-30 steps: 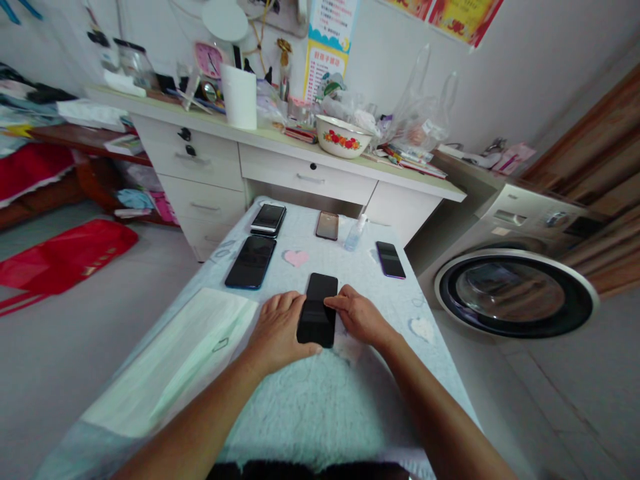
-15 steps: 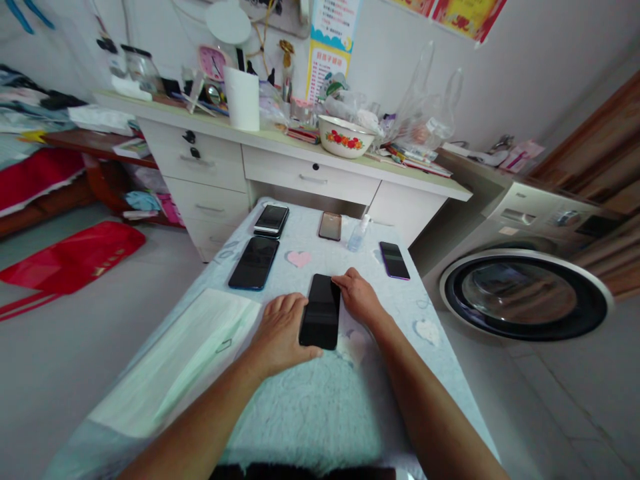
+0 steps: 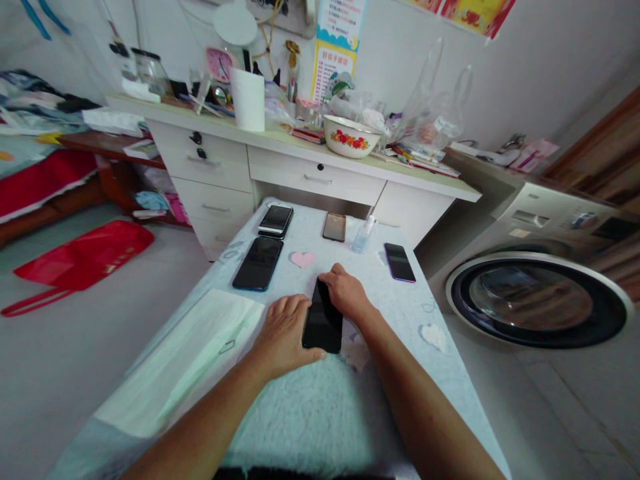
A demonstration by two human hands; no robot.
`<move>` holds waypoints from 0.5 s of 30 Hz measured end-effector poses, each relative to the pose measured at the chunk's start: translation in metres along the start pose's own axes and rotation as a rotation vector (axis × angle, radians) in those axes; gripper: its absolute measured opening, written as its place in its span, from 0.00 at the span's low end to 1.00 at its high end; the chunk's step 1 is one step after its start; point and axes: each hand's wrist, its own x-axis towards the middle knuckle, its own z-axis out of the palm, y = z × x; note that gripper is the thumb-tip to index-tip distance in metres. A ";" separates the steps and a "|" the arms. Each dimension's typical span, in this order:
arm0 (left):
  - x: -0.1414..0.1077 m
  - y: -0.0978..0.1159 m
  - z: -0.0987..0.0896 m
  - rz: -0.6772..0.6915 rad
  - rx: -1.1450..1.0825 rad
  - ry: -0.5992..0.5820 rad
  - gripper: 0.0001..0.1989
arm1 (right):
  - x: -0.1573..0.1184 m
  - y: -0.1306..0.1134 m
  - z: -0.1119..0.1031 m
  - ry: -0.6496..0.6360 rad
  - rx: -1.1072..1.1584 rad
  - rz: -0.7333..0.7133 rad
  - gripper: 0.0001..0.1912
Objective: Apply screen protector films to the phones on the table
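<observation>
A black phone [image 3: 323,325] lies screen up on the light blue tablecloth [image 3: 280,427]. My left hand [image 3: 287,333] rests flat along its left side, the thumb below its bottom edge and the other fingers by its left edge. Bent over the phone's upper part is my right hand [image 3: 343,290], its fingertips pressed together near the top edge; whether they pinch anything is too small to tell. To the left of my left hand lies a pale cloth [image 3: 185,353], with a dark phone [image 3: 259,263] beyond it.
Stacked phones [image 3: 276,220], a phone case [image 3: 335,227] and a clear spray bottle [image 3: 363,235] stand or lie at the table's far end. A purple-edged phone [image 3: 399,261] is at the right. Beyond are a white desk [image 3: 320,167] and a washing machine [image 3: 530,227].
My right hand has moved left from the phone's top right corner, over its upper screen. My left hand stays beside the phone. The whole view has shifted slightly.
</observation>
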 end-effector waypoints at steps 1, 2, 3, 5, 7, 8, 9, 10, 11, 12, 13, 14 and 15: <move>0.000 0.000 0.000 -0.001 -0.003 -0.001 0.41 | 0.001 -0.001 0.000 0.000 -0.003 -0.007 0.18; 0.000 0.000 0.000 -0.003 -0.005 -0.001 0.41 | 0.001 -0.001 0.000 0.000 -0.005 -0.016 0.18; 0.000 0.000 0.000 -0.004 -0.008 -0.001 0.40 | 0.000 -0.002 -0.001 -0.002 -0.004 -0.030 0.17; -0.001 -0.001 0.001 -0.005 -0.015 0.002 0.41 | -0.004 -0.003 -0.003 -0.021 0.002 -0.063 0.16; -0.001 -0.002 0.003 -0.009 -0.026 0.009 0.41 | -0.009 -0.005 -0.006 -0.050 0.011 -0.098 0.15; 0.000 -0.003 0.003 -0.015 -0.032 0.012 0.41 | -0.012 -0.006 -0.008 -0.065 0.017 -0.116 0.15; 0.000 -0.003 0.004 -0.024 -0.038 0.017 0.41 | -0.016 -0.006 -0.010 -0.075 0.024 -0.134 0.15; 0.000 -0.002 0.005 -0.034 -0.042 0.022 0.42 | -0.019 -0.007 -0.011 -0.085 0.033 -0.149 0.16; 0.000 -0.002 0.005 -0.046 -0.044 0.027 0.44 | -0.023 -0.008 -0.012 -0.095 0.044 -0.169 0.16; 0.000 -0.002 0.006 -0.058 -0.045 0.031 0.46 | -0.027 -0.008 -0.013 -0.096 0.057 -0.184 0.16; 0.000 -0.002 0.006 -0.069 -0.044 0.033 0.49 | -0.031 -0.009 -0.013 -0.096 0.073 -0.201 0.16; 0.000 -0.001 0.007 -0.077 -0.043 0.031 0.51 | -0.035 -0.010 -0.014 -0.095 0.090 -0.220 0.17; 0.000 -0.001 0.007 -0.082 -0.043 0.025 0.53 | -0.039 -0.011 -0.014 -0.097 0.110 -0.239 0.16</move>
